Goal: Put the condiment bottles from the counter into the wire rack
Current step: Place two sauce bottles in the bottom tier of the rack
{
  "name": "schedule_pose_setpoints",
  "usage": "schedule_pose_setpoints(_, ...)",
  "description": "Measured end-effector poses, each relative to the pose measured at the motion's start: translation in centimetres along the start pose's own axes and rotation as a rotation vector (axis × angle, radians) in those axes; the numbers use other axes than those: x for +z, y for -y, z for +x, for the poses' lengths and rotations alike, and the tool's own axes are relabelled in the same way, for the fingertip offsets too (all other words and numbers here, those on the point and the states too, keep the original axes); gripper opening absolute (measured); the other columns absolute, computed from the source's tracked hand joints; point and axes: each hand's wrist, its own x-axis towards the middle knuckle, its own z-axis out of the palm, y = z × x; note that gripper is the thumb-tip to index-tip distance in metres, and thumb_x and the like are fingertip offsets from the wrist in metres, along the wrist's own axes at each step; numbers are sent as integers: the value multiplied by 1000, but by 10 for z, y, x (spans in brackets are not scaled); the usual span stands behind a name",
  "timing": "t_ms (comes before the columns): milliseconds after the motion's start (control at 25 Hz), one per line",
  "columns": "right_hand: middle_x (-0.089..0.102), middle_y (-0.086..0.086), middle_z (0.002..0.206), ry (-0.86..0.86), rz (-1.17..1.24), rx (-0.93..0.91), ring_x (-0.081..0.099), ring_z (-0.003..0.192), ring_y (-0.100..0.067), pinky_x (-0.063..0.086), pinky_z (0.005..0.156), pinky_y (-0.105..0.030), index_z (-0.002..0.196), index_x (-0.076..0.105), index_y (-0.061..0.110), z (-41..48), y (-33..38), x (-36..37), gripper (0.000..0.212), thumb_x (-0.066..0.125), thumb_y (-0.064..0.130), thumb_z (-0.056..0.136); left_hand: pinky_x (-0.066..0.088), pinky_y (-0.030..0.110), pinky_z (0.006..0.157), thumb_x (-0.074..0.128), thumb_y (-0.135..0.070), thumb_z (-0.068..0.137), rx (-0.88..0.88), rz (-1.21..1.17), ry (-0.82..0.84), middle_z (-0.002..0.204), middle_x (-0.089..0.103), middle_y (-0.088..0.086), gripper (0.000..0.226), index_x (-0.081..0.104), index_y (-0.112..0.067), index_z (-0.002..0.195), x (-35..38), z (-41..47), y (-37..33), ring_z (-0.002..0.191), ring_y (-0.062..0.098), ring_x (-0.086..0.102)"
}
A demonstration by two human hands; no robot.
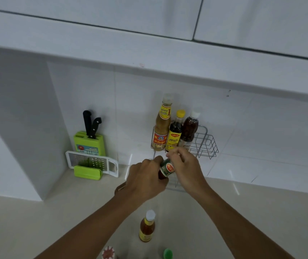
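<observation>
White cabinets (93,19) hang over a tiled wall, and below them runs a pale counter (37,221).

A wire rack (205,144) sits against the wall above the counter. Its left part holds three bottles upright, side by side: a tall tan sauce bottle (162,128), a dark bottle with a yellow cap (175,133), and a dark bottle with a white cap (189,128). The rack's right part shows only wire.

Left of the rack, by the corner, a green knife block (89,144) stands against the wall with two black-handled knives in it. A white grater (91,162) leans in front of it on a green holder.

Both hands meet just in front of the rack. The left hand (145,180) is wrapped around the lower body of a small bottle with a green and red label (166,168), tilted. The right hand (185,165) is closed on its upper end, hiding the cap.

An orange bottle (147,227) with a white cap stands on the counter between the forearms. At the bottom edge show a red-and-white lid (108,252) and a green cap (168,254).
</observation>
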Motion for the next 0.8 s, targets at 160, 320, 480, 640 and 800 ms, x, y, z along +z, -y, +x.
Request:
schedule_pose_setpoints(160,65,7,61,129,270,41,55,44,-3,44,44,-17,95,67,12,-8,-6,-12,14,76,19,88,47,33,55,71,-24,71,5,-259,98,80,64,-4,58,28,-32,109,-4,7,2,68,19,62)
schedule_pose_setpoints(320,73,-1,68,99,24,-26,66,46,-16,51,44,-24,92,68,20,2,-22,-19,18,82,29,83,56,30,79,86,-22,64,64,-533,382,104,62,-3,96,18,-38,130,14,21,34,98,15,64)
schedule_pose_setpoints(480,75,-1,81,-50,-44,-13,74,57,-19,61,48,-31,93,68,19,10,-52,-14,25,87,25,78,44,32,106,86,-39,71,-190,-539,477,137,50,5,105,11,-34,145,62,37,102,132,18,47)
schedule_pose_setpoints(640,75,-1,80,-172,30,93,75,62,-23,65,57,-45,91,69,23,22,-91,3,24,87,17,77,48,36,104,61,-15,93,-460,-532,550,150,46,12,70,22,-19,151,120,40,144,137,26,47)
schedule_pose_setpoints(800,74,-1,79,-235,130,147,75,70,-30,63,62,-54,88,70,28,35,-121,30,23,87,19,76,40,31,111,47,-3,91,-540,-602,574,161,30,7,72,20,-19,156,150,42,143,146,24,34)
